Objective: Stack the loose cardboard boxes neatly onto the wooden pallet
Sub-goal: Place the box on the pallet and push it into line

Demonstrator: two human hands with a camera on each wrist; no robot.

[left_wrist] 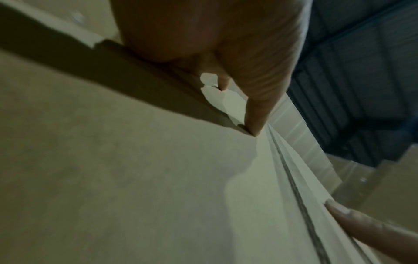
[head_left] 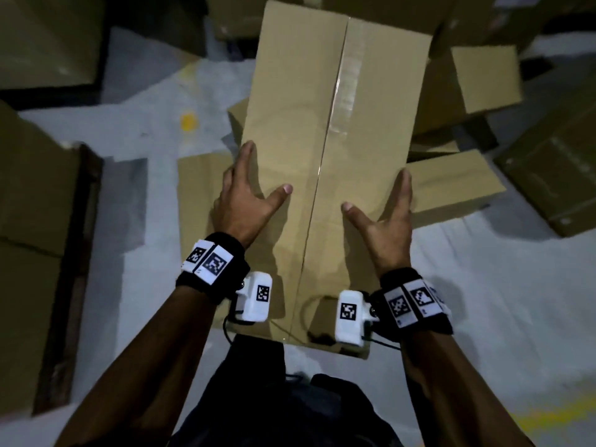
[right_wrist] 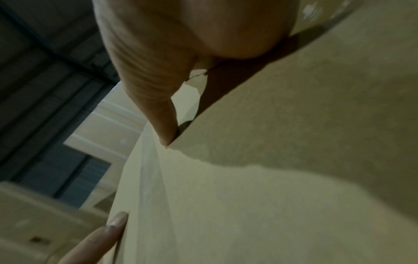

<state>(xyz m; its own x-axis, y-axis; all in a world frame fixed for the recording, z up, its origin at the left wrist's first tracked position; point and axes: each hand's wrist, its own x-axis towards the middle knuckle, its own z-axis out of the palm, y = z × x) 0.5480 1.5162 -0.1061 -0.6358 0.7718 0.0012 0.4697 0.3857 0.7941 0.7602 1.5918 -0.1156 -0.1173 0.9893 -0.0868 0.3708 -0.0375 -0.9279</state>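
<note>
- Far left, a dark wooden pallet (head_left: 69, 253) lies on the floor with cardboard boxes already on it; I take that to be where the carried box is bound.
- The left hand (head_left: 243, 195) clasps the long cardboard box (head_left: 309, 130) along its left edge: thumb spread flat across the top face, fingers going over the side, where I cannot see how far they curl. The left wrist view shows a fingertip pressed at the edge.
- The long cardboard box sits between both hands in front of the person's body, taped seam (head_left: 342, 79) running lengthwise away from them. It looks held up clear of the floor, above the loose boxes, though I cannot be certain its far end is not resting on something.
- The right hand (head_left: 385, 214) mirrors the left on the opposite edge, thumb splayed on top, fingers down the side. Squeezing from both sides seems the sensible way to steady such a long carton.
- Further right, several loose boxes (head_left: 451, 185) lie tumbled on the grey floor (head_left: 500, 301), not yet stacked.
</note>
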